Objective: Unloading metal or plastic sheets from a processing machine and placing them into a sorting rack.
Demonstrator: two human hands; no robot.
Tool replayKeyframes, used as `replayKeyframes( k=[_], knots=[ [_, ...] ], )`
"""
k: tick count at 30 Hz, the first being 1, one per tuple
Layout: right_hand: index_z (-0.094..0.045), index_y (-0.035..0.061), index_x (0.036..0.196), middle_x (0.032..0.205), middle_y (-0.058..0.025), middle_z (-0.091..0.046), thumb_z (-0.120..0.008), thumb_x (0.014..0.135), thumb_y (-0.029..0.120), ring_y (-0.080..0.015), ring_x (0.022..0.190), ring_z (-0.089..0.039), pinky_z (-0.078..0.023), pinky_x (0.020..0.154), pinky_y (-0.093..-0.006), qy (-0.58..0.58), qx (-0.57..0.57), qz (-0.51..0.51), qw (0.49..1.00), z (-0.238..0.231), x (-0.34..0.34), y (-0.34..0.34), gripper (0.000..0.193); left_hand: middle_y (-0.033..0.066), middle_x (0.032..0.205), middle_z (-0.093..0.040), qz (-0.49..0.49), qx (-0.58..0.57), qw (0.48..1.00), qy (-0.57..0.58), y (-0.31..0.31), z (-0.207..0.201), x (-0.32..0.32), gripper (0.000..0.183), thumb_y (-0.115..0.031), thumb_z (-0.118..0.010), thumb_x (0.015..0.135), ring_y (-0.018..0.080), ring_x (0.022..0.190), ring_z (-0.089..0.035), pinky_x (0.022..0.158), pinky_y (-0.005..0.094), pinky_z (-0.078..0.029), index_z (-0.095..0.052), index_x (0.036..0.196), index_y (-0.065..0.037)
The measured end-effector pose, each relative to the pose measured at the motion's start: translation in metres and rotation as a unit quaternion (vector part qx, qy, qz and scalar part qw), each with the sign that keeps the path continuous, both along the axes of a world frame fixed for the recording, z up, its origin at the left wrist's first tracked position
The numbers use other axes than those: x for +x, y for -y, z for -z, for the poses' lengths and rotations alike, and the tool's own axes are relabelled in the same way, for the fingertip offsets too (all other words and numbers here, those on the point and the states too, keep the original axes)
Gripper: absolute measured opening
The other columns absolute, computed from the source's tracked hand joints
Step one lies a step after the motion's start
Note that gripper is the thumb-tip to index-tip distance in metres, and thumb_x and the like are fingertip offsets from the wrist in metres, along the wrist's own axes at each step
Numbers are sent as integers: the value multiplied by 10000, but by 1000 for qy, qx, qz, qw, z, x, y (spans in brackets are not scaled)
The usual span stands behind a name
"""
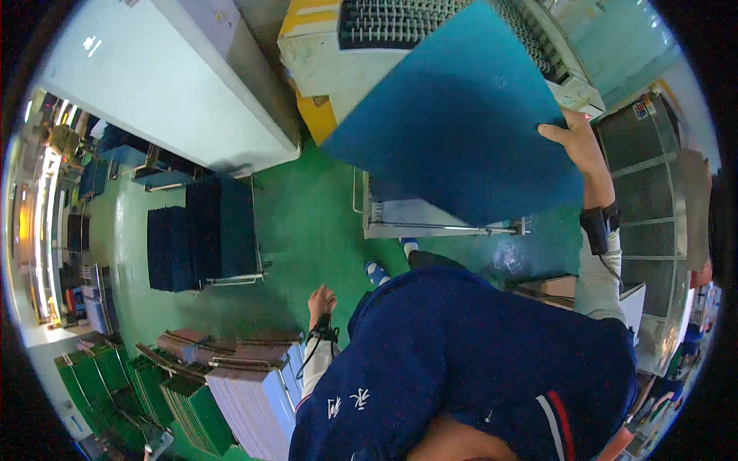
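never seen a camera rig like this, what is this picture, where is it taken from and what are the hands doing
There is no robot here, just a person's two bare hands. The one picture comes from a wide fisheye camera on the person's head, looking down, which is why straight edges bend near the rim. The right hand grips a large blue sheet by its right edge, thumb on the near face. The left hand hangs low with curled fingers and seems to hold nothing. Behind the sheet is a machine with rows of rollers. On the green floor to the left stand dark stacks, with green panels and pale panels nearer the lower edge.
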State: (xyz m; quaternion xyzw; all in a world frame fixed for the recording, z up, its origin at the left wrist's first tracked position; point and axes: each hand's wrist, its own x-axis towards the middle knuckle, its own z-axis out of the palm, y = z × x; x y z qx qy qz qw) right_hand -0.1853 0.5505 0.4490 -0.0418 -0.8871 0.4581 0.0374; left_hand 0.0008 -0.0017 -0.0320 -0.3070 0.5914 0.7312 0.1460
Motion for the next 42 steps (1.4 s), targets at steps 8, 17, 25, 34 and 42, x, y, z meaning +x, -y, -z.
replayKeyframes(
  k=[8, 17, 25, 34, 42],
  knots=[
    [-594, 23, 999, 920, -28, -611, -646, 771, 192, -146, 806, -567, -433, 712, -267, -37, -275, 180, 944, 47, -38, -63, 289, 109, 761, -594, -123, 68, 980, 143, -27, -47, -51, 279, -205, -573, 825, 206, 540, -559, 418, 292, -439, -505, 1019, -16],
    [-546, 39, 1060, 999, -80, -586, -616, 804, 133, -260, 897, -559, -458, 794, -417, -72, -581, 242, 774, 96, -142, -109, 281, 97, 807, -592, -151, 38, 976, 152, -54, -76, -70, 291, -207, -566, 831, 221, 608, -581, 436, 301, -435, -495, 1050, -28],
    [-499, 57, 1003, 992, -79, -526, -576, 818, 61, -251, 885, -521, -455, 772, -398, -92, -577, 171, 793, 171, -280, -130, 200, 119, 860, -587, -221, 66, 962, 147, -62, -61, -43, 314, -234, -577, 829, 294, 688, -587, 520, 366, -455, -487, 1052, -32],
    [-485, -34, 912, 921, -144, -543, -494, 841, 21, -257, 892, -522, -461, 850, -431, 17, -684, 196, 702, 172, -391, -145, 90, 146, 977, -583, -241, 17, 952, 188, -84, -80, -35, 363, -240, -561, 829, 333, 790, -596, 554, 372, -455, -445, 1121, -57],
    [-533, -23, 831, 923, -131, -612, -521, 838, 92, -204, 819, -592, -490, 707, -274, -11, -383, -21, 923, 151, -397, -150, 115, 157, 1008, -589, -227, 17, 955, 192, -100, -82, -35, 369, -260, -546, 836, 315, 786, -610, 547, 350, -456, -447, 1116, -39]
  ],
)
